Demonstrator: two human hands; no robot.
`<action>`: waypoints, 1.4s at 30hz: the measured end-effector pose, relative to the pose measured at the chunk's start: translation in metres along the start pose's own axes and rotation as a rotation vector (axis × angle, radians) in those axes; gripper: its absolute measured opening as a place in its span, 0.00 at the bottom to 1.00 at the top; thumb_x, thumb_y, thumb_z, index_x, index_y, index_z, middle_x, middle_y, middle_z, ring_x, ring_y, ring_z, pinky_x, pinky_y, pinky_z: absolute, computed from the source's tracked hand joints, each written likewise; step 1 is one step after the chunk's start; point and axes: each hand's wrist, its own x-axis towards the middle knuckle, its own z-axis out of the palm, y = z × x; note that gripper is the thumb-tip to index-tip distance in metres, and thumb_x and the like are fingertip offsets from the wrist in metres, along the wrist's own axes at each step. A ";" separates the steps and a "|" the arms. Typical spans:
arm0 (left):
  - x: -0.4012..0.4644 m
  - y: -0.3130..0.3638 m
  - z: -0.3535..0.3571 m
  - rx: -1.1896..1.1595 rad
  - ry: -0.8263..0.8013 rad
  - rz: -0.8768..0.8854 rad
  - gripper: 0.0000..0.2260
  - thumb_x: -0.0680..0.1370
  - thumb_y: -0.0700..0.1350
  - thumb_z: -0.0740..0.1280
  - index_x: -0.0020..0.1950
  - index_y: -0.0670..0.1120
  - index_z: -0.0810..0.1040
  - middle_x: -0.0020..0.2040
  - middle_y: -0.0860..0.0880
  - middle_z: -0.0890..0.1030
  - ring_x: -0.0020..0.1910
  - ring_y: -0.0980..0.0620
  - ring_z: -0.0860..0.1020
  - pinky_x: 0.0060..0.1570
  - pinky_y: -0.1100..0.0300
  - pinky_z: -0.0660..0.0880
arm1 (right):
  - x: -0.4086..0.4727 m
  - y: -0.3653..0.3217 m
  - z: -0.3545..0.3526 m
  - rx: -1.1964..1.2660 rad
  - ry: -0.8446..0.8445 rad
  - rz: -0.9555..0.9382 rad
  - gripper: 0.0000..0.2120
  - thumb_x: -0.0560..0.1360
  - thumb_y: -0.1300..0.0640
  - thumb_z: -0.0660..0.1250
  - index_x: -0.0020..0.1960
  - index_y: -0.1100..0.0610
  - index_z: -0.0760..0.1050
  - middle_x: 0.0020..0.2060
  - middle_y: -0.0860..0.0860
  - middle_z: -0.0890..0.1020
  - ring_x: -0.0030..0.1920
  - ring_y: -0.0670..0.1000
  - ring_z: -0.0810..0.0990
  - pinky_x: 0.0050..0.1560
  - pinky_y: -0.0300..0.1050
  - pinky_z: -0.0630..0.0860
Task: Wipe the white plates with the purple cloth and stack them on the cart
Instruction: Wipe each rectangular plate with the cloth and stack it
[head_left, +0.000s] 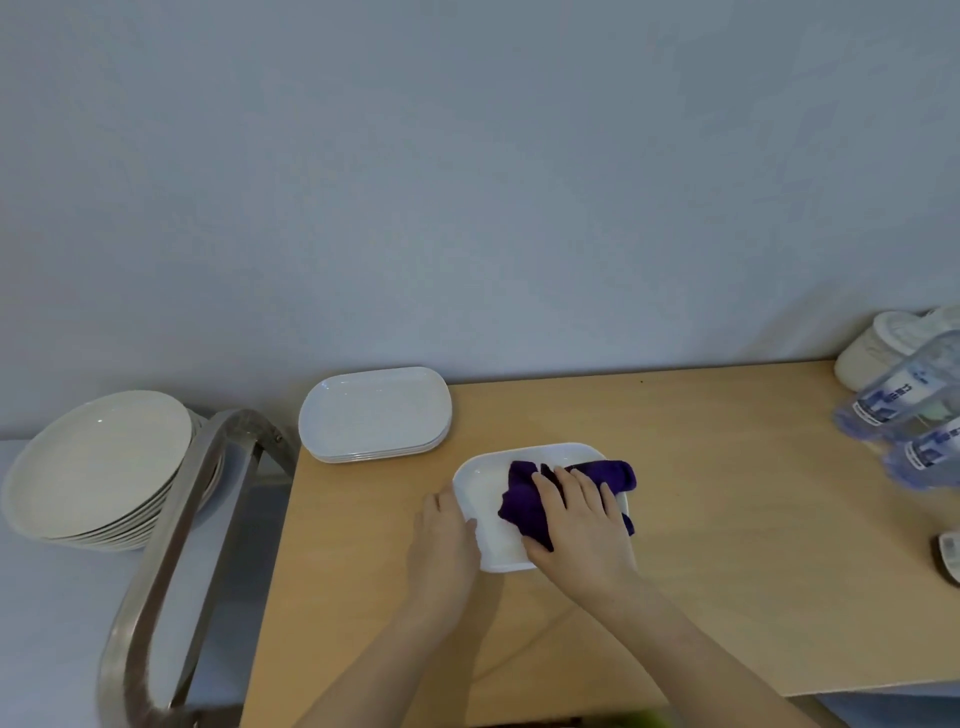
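Observation:
A white rectangular plate (488, 486) lies on the wooden table (727, 519) in front of me. The purple cloth (524, 501) is spread over its middle and right side. My right hand (576, 514) presses flat on the cloth with fingers straight. My left hand (444, 535) holds the plate's left rim, thumb over the edge. A stack of several white rectangular plates (375, 415) sits at the table's far left corner. On the cart (57, 597) to the left stands a stack of round cream plates (98, 467).
The cart's metal handle (171, 545) curves up between the cart and the table's left edge. Two plastic water bottles (904, 415) and a white lidded container (878, 348) crowd the far right. A small white device (950, 556) lies at the right edge.

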 end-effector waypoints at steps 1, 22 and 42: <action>0.000 -0.001 0.001 -0.025 0.002 -0.011 0.19 0.80 0.41 0.60 0.72 0.46 0.64 0.60 0.48 0.70 0.55 0.49 0.72 0.46 0.57 0.72 | -0.002 0.004 0.000 0.000 0.015 -0.010 0.32 0.57 0.42 0.79 0.57 0.56 0.80 0.52 0.53 0.83 0.53 0.57 0.82 0.51 0.57 0.78; 0.005 -0.010 -0.022 -0.715 -0.173 -0.136 0.22 0.79 0.31 0.57 0.62 0.54 0.76 0.54 0.52 0.81 0.53 0.54 0.79 0.53 0.60 0.78 | 0.039 -0.039 -0.007 0.177 -0.149 -0.113 0.23 0.76 0.41 0.60 0.69 0.47 0.68 0.66 0.45 0.71 0.66 0.52 0.66 0.61 0.51 0.62; 0.014 -0.001 -0.021 -0.368 -0.128 -0.105 0.21 0.77 0.35 0.58 0.67 0.53 0.72 0.51 0.54 0.79 0.52 0.52 0.77 0.47 0.58 0.76 | 0.003 -0.025 -0.006 0.110 -0.002 -0.231 0.25 0.66 0.37 0.64 0.58 0.50 0.77 0.51 0.46 0.81 0.50 0.51 0.80 0.46 0.51 0.77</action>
